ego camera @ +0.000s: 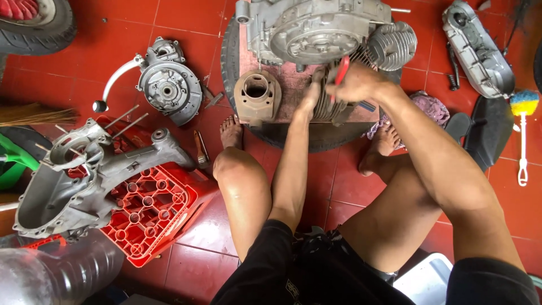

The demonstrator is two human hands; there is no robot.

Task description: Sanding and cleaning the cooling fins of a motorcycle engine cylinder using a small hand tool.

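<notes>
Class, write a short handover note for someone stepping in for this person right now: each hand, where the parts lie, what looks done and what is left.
Left hand: pressed against the finned cylinder lying on the pink board, steadying it.
Right hand: gripping a red-handled tool held at the cylinder's top.
Parts: engine case at the board's far edge; brown cylinder at the board's left; board sits on a tyre.
Off to the left: crankcase half on a red crate, cover with kick lever on the floor.
Done: engine is apart.
Left: the cylinder is not fitted to the case.
</notes>
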